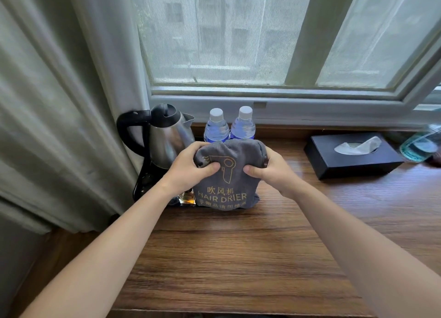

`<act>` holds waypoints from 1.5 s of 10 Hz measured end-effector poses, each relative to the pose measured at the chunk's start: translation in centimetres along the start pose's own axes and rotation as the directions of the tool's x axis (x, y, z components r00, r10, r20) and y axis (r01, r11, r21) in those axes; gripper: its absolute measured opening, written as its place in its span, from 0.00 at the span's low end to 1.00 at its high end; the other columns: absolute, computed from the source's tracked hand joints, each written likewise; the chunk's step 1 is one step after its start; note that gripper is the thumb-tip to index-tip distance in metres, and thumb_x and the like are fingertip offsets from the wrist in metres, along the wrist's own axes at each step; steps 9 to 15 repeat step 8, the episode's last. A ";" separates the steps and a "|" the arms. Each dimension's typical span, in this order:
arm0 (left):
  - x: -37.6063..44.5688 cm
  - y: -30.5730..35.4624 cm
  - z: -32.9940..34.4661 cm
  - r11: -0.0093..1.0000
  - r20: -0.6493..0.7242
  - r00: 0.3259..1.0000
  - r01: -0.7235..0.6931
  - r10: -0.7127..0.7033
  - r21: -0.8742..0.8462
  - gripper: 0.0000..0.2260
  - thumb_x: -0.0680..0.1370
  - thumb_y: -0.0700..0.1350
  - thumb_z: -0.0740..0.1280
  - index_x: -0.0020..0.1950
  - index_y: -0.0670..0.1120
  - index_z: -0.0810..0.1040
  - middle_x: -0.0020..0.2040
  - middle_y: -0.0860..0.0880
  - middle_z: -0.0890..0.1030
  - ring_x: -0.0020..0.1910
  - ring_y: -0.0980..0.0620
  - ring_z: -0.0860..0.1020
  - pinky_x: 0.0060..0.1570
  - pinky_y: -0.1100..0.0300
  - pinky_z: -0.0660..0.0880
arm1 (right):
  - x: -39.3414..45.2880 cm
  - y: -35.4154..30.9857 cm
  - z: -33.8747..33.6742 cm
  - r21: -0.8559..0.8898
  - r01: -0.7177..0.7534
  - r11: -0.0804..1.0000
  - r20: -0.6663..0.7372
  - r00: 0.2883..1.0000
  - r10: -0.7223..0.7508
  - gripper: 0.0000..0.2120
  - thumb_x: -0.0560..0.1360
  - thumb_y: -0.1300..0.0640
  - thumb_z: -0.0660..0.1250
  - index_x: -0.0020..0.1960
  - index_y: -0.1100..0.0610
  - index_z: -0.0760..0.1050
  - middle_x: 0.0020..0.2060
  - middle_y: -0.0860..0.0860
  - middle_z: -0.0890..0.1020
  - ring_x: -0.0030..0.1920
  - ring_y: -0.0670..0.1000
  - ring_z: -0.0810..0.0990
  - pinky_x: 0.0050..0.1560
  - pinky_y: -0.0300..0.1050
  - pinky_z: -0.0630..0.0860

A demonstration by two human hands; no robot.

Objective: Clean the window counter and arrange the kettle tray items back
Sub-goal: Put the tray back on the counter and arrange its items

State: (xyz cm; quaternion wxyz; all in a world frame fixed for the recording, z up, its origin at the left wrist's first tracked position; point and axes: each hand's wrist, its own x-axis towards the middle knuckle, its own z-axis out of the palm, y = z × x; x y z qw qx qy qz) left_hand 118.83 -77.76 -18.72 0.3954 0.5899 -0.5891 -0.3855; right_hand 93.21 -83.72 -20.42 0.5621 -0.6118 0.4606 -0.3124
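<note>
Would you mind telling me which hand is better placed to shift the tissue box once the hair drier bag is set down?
The right hand, I'd judge. The tissue box lies on the counter to its right, unobstructed. The left hand, gripping the bag beside the kettle, would have to cross over.

A hotel room, by its guest amenities: along the wooden counter (238, 258) under the window (238, 43) stand a kettle (167, 136), two water bottles (229, 127), a tissue box (353, 155) and a "HAIR DRIER" bag (224, 189).
</note>
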 end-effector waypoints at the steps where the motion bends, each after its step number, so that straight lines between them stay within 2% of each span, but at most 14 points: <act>1: -0.7 0.1 -0.6 1.000 0.006 1.000 -0.003 0.003 -0.023 0.26 0.71 0.55 0.79 0.67 0.59 0.77 0.59 0.56 0.84 0.61 0.53 0.82 0.64 0.44 0.78 | -0.4 -0.2 0.1 -0.127 0.028 0.991 -0.082 0.996 -0.039 0.26 0.72 0.62 0.78 0.66 0.51 0.74 0.58 0.47 0.83 0.60 0.49 0.82 0.60 0.50 0.80; 2: -1.1 0.0 -1.1 0.999 0.025 0.999 -0.033 0.033 -0.004 0.25 0.73 0.48 0.80 0.67 0.58 0.78 0.59 0.54 0.85 0.60 0.53 0.82 0.64 0.48 0.78 | -0.8 -0.5 0.1 -0.285 0.114 0.952 -0.132 0.979 -0.157 0.25 0.71 0.60 0.78 0.65 0.49 0.73 0.54 0.44 0.83 0.53 0.47 0.82 0.51 0.41 0.78; 3: -1.3 0.6 -1.5 0.996 0.036 0.998 -0.045 0.042 0.082 0.24 0.74 0.46 0.80 0.68 0.56 0.78 0.57 0.58 0.85 0.57 0.60 0.82 0.59 0.59 0.79 | -1.0 -0.7 -0.1 -0.410 0.124 0.903 -0.116 0.976 -0.187 0.26 0.72 0.55 0.79 0.66 0.49 0.72 0.52 0.43 0.83 0.49 0.46 0.82 0.49 0.43 0.78; 4: -1.3 1.1 -1.9 0.976 0.041 0.997 -0.065 0.058 0.207 0.25 0.73 0.49 0.80 0.69 0.58 0.78 0.56 0.62 0.84 0.56 0.64 0.82 0.59 0.59 0.79 | -1.3 -1.1 -0.5 -0.520 0.117 0.846 -0.060 0.983 -0.173 0.27 0.73 0.49 0.77 0.68 0.47 0.69 0.53 0.43 0.83 0.48 0.47 0.82 0.52 0.50 0.80; 5: -1.1 1.7 -2.2 0.922 0.058 0.994 -0.112 0.098 0.369 0.25 0.73 0.54 0.79 0.67 0.61 0.77 0.56 0.63 0.83 0.55 0.63 0.81 0.58 0.55 0.79 | -1.7 -1.6 -0.9 -0.688 0.113 0.717 -0.019 0.985 -0.174 0.25 0.76 0.43 0.72 0.68 0.46 0.66 0.56 0.45 0.81 0.54 0.50 0.81 0.54 0.54 0.78; 6: -0.7 2.4 -2.4 0.787 0.087 0.983 -0.180 0.160 0.589 0.26 0.73 0.59 0.77 0.68 0.60 0.75 0.57 0.59 0.82 0.57 0.56 0.80 0.57 0.51 0.78 | -2.4 -2.3 -1.1 -0.844 0.073 0.532 -0.005 0.990 -0.143 0.25 0.78 0.38 0.66 0.69 0.48 0.64 0.59 0.51 0.80 0.58 0.57 0.80 0.53 0.57 0.78; 7: -0.3 3.4 -2.4 0.645 0.081 0.976 -0.195 0.203 0.739 0.32 0.72 0.63 0.75 0.74 0.56 0.71 0.64 0.53 0.81 0.63 0.48 0.78 0.61 0.46 0.77 | -3.6 -2.9 -1.6 -0.958 -0.013 0.287 -0.034 0.997 -0.068 0.26 0.80 0.34 0.59 0.69 0.51 0.64 0.58 0.55 0.79 0.58 0.60 0.79 0.52 0.55 0.76; 8: 0.2 4.9 -0.8 0.590 0.071 0.926 -0.294 0.371 0.752 0.34 0.71 0.64 0.76 0.73 0.51 0.74 0.63 0.49 0.81 0.62 0.43 0.78 0.60 0.41 0.76 | -5.8 -2.0 -2.7 -0.978 -0.120 0.170 -0.122 0.993 0.003 0.27 0.81 0.34 0.58 0.69 0.52 0.66 0.60 0.55 0.79 0.59 0.60 0.78 0.54 0.56 0.77; 15: 0.2 4.9 -0.8 0.590 0.071 0.926 -0.294 0.371 0.752 0.34 0.71 0.64 0.76 0.73 0.51 0.74 0.63 0.49 0.81 0.62 0.43 0.78 0.60 0.41 0.76 | -5.8 -2.0 -2.7 -0.978 -0.120 0.170 -0.122 0.993 0.003 0.27 0.81 0.34 0.58 0.69 0.52 0.66 0.60 0.55 0.79 0.59 0.60 0.78 0.54 0.56 0.77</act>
